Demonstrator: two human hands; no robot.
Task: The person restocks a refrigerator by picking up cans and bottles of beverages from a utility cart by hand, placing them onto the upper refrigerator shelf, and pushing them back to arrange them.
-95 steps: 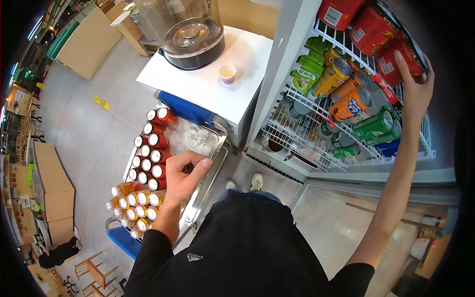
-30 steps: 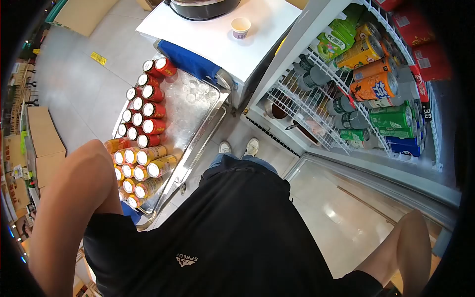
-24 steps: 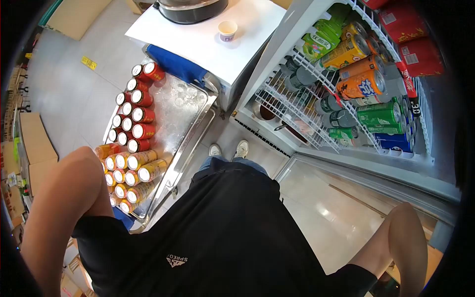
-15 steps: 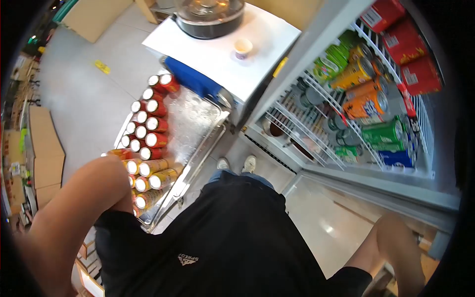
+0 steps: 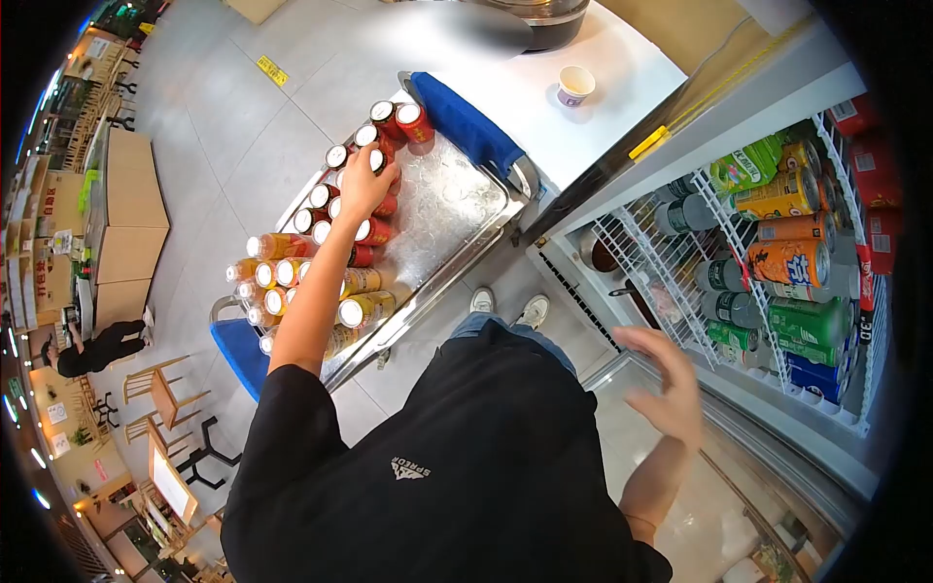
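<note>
Left hand: we observe its fingers curled about the rim of a red metal can with a pale round lid; whether they are clamped on it, we cannot tell. The can sits within a close-packed group on a shiny metal tray. In our judgement, good contact here calls for thumb and fingers on opposite sides of the wall, just below the rim, with even pressure and the neighbouring cans undisturbed; a wet wall could slip. Pose: left arm reaching forward over yellow cans, palm downward, elbow slightly bent. Right hand: holding nothing, fingers and thumb well apart, raised near the front of the open fridge, forearm bent at the elbow. Farther out, we record green cans and an orange can on white wire shelves, and a small paper cup upright on a white table.
</note>
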